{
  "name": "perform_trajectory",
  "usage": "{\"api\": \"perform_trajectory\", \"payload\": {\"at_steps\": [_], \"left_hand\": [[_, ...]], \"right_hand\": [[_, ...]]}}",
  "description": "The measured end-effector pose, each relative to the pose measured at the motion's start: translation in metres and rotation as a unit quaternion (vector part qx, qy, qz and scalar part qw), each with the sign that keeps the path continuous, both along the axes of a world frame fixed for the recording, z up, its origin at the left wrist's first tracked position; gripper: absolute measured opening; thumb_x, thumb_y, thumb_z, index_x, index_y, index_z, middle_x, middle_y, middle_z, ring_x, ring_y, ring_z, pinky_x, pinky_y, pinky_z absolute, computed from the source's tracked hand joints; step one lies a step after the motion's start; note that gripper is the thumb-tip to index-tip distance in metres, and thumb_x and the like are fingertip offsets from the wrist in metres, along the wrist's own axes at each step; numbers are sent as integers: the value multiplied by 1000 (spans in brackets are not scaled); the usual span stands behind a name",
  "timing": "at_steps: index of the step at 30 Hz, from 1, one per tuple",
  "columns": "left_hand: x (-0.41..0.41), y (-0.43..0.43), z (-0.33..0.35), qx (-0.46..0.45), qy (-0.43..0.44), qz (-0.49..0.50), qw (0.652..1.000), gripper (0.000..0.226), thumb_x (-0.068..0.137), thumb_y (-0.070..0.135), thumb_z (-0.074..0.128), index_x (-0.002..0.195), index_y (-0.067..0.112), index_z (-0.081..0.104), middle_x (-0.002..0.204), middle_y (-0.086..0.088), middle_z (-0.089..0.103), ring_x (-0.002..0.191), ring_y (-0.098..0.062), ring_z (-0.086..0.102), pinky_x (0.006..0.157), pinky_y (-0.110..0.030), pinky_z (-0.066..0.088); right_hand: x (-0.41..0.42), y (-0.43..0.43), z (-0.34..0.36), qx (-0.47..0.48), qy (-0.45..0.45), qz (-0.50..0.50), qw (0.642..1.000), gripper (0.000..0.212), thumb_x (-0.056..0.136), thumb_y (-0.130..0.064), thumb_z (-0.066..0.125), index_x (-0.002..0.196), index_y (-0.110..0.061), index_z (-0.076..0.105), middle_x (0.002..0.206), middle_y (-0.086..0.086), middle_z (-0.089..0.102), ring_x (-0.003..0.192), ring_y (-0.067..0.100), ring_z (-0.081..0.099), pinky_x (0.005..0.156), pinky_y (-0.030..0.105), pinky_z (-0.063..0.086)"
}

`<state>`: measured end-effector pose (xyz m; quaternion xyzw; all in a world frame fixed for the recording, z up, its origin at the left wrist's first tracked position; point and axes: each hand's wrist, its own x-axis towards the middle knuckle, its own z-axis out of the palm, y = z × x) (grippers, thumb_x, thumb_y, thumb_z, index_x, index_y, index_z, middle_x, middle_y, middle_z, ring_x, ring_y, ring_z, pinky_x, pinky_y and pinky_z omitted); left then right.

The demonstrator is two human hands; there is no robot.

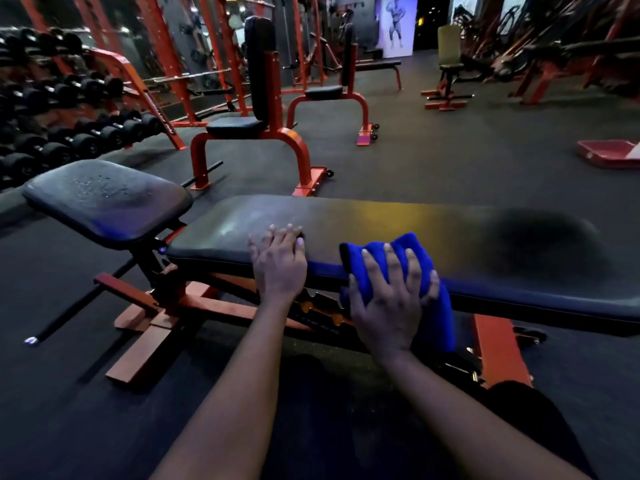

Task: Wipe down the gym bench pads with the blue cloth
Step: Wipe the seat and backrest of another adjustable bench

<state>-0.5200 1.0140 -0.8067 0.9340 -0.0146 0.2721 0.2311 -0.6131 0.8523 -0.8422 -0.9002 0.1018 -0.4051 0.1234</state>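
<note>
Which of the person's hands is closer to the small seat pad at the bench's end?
Left. The left hand rests on the long pad, nearer the seat pad; the right hand presses the blue cloth farther right.

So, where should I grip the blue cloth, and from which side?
Grip the blue cloth by its bunched fold on top of the long pad, coming from above on the near side. It drapes over the pad's near edge, its tail hanging down, so the top fold is bulkiest and supported. The right hand presses there.

Blue cloth (394, 268), black pads (363, 220), orange-red frame (498, 348).
</note>
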Motion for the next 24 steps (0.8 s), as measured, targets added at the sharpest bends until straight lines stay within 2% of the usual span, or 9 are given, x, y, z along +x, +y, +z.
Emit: {"api": "perform_trajectory", "payload": {"at_steps": [5, 10, 13, 16, 19, 21, 24], "left_hand": [[-2, -18, 7, -6, -21, 24, 999, 42, 97, 20, 48, 138, 28, 53, 147, 4, 50, 145, -18, 28, 120, -44, -5], [-15, -74, 18, -20, -55, -49, 997, 36, 95, 16, 50, 129, 18, 62, 139, 0, 57, 141, -17, 36, 122, -41, 3], [-19, -101, 22, -9, -40, -113, 993, 36, 97, 18, 47, 130, 18, 62, 140, 0, 57, 141, -16, 35, 123, -40, 3], [-21, -107, 21, 9, -13, -114, 993, 38, 100, 22, 44, 135, 15, 57, 142, -3, 55, 141, -16, 36, 124, -41, 5], [-21, -107, 18, 14, -11, -105, 994, 39, 99, 24, 43, 135, 15, 56, 139, -5, 57, 137, -18, 41, 123, -44, 10], [-21, -109, 18, 22, -9, -106, 994, 38, 99, 24, 44, 133, 16, 57, 137, -5, 58, 135, -19, 43, 123, -46, 12], [-24, -109, 19, 24, -8, -113, 993, 37, 98, 24, 45, 132, 16, 58, 136, -4, 59, 134, -19, 44, 122, -47, 15]], "right_hand": [[-6, -26, -9, -53, -14, 13, 998, 49, 92, -54, 51, 135, -32, 58, 148, 0, 50, 142, 28, 36, 115, 53, 16], [-11, -61, -8, 73, -95, -109, 987, 41, 91, -47, 55, 122, -24, 68, 139, 3, 57, 139, 31, 39, 116, 55, 16], [-3, -42, -7, 54, -92, -121, 987, 41, 88, -47, 55, 121, -25, 68, 137, 2, 59, 137, 32, 42, 115, 57, 15], [-15, -70, -9, 15, -97, -90, 991, 40, 89, -48, 56, 120, -26, 69, 136, 1, 60, 136, 31, 43, 114, 56, 19], [-28, -112, -3, 80, -130, -162, 975, 36, 89, -46, 58, 115, -25, 70, 137, 1, 60, 137, 29, 41, 115, 56, 20], [-24, -108, 0, 132, -141, -210, 958, 35, 87, -43, 59, 114, -24, 70, 138, 1, 59, 138, 29, 40, 116, 57, 17], [-14, -76, 0, 127, -126, -195, 965, 38, 86, -45, 57, 117, -27, 69, 138, 1, 58, 140, 29, 38, 117, 58, 10]]}}
